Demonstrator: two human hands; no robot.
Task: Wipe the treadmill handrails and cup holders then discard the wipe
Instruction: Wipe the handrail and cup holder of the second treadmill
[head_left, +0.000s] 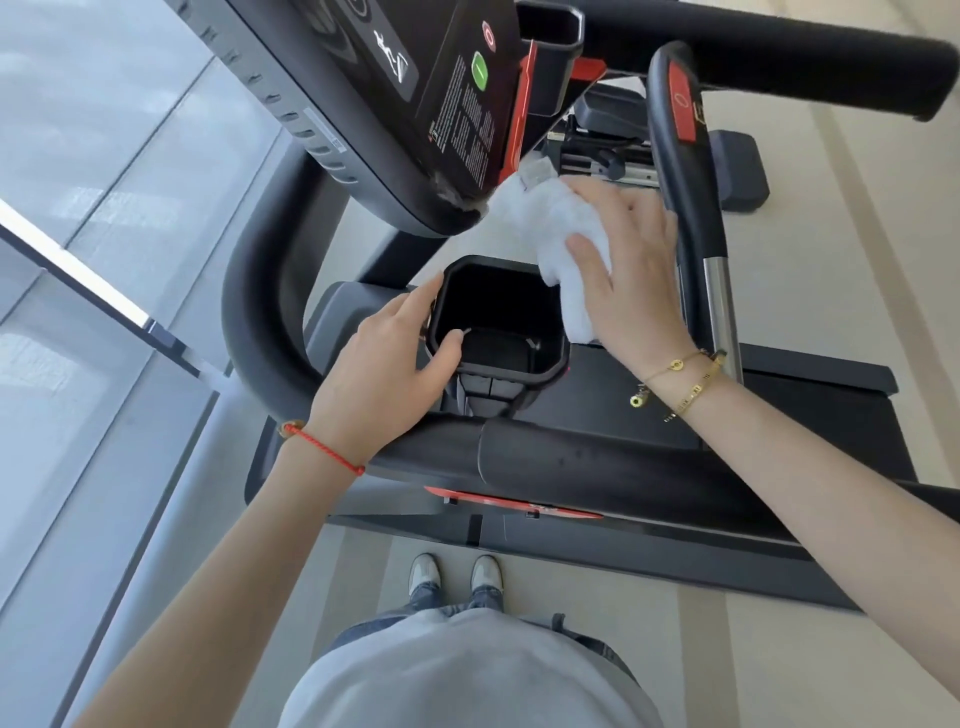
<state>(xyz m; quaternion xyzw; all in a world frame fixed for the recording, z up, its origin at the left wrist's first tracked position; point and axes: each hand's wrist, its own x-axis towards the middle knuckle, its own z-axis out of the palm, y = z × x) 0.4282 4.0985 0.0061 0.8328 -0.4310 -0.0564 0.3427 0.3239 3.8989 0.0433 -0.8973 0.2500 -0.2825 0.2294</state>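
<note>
A black square cup holder (498, 317) sits below the treadmill console. My left hand (387, 371) grips its left rim, thumb hooked over the edge into the opening. My right hand (631, 265) holds a white wipe (545, 228) bunched under the fingers, just right of and above the cup holder, beside the centre grip bar (685, 171) with its red stop panel. A padded black handrail (597, 460) runs across under my wrists, and a curved one (260, 291) bends up on the left. A second cup holder (550, 47) shows at the top.
The console (415, 88) with a green button hangs over the cup holder at the top. A glass wall with a metal rail (104, 291) runs along the left. My feet (454, 574) stand on pale floor beside the treadmill deck (727, 561).
</note>
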